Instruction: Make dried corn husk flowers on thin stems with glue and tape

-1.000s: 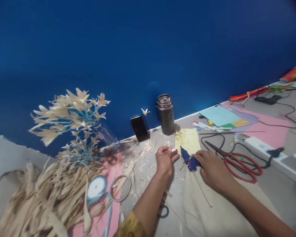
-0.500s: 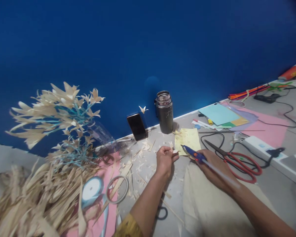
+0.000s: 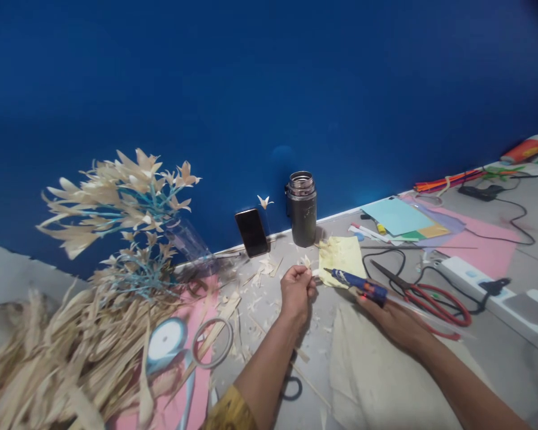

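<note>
My left hand [image 3: 297, 292] pinches a small pale petal-like piece [image 3: 315, 273] between thumb and fingers. Wrapped in my right hand [image 3: 388, 319] is a blue hot glue gun [image 3: 361, 286], a clear glue stick trailing from its back. Its nozzle points left, close to the pale piece; whether they touch I cannot tell. Beneath the nozzle lies a stained yellow paper [image 3: 339, 257]. Red-handled scissors [image 3: 434, 298] rest just beyond my right hand, and a beige cloth [image 3: 367, 370] spreads under my right forearm.
Pale flowers on blue stems [image 3: 130, 203] lean at left above dried husks [image 3: 49, 358]. A tape ring [image 3: 213, 343] and ribbon roll [image 3: 165, 338] lie nearby. A phone [image 3: 251, 233] and an uncapped flask [image 3: 302, 209] stand by the wall. A power strip [image 3: 497, 295] is at right.
The glue gun has swung flatter, its nozzle shifting left and slightly down toward the pale piece. My left hand has barely moved. The whole view has shifted slightly.
</note>
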{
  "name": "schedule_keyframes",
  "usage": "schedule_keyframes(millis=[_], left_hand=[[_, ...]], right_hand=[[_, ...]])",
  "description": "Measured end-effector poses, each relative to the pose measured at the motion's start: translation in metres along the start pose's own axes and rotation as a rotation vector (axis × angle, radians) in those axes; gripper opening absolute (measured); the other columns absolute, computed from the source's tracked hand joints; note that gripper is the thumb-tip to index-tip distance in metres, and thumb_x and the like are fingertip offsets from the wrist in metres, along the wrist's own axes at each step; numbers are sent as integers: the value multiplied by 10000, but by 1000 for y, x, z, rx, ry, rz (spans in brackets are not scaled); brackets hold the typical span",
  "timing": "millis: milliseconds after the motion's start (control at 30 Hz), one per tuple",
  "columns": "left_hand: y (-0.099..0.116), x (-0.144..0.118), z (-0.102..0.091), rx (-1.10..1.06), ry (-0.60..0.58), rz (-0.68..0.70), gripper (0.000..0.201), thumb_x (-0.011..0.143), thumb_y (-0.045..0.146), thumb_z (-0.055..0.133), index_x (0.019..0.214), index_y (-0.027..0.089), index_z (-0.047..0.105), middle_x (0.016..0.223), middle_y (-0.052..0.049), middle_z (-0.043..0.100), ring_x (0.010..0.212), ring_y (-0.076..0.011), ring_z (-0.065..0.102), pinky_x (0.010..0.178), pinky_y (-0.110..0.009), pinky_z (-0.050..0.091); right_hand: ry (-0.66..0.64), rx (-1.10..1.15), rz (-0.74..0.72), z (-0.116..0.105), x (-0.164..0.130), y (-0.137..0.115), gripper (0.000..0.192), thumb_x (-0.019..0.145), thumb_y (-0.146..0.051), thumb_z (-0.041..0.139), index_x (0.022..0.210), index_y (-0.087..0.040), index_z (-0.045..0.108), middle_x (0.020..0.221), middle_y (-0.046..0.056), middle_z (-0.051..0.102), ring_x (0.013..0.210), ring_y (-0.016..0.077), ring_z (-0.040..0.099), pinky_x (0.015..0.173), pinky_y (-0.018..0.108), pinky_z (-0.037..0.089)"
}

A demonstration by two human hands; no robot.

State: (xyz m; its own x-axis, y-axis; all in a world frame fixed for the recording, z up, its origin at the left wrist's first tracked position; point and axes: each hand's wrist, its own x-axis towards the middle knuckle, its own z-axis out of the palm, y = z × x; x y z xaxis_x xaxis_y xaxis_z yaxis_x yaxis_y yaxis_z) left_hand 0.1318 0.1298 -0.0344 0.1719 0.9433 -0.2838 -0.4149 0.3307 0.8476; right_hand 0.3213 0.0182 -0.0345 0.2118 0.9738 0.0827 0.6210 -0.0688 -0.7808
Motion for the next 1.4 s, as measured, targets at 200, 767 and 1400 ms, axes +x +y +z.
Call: schedule_keyframes(millis=[200, 767, 1400], left_hand=[[0, -2, 2, -11, -12, 11, 498, 558, 425, 935, 771, 192, 550, 472, 74, 521, 404, -53, 385, 426, -187, 251], [-1, -1, -1, -87, -50, -56, 559, 543, 405, 971, 788, 200, 512, 538, 75, 501, 454, -49, 403, 446, -170, 222], [-2, -3, 2, -109, -35, -32, 530, 545, 400, 953, 778, 197, 523, 501, 77, 490, 446, -48, 375, 449, -171, 228]], right_hand=[[60, -40, -170, 8, 0, -2, 375, 955, -546, 533, 1029, -223, 708, 990, 95, 747, 919, 295, 695, 794, 398, 542], [122, -171, -412, 15, 2, 8, 326, 1025, -475, 507, 916, -209, 661, 850, 77, 682, 783, 250, 640, 694, 357, 486], [128, -170, -377, 16, 0, 7, 328, 1025, -470, 489, 876, -213, 628, 833, 83, 657, 778, 258, 615, 712, 369, 454]])
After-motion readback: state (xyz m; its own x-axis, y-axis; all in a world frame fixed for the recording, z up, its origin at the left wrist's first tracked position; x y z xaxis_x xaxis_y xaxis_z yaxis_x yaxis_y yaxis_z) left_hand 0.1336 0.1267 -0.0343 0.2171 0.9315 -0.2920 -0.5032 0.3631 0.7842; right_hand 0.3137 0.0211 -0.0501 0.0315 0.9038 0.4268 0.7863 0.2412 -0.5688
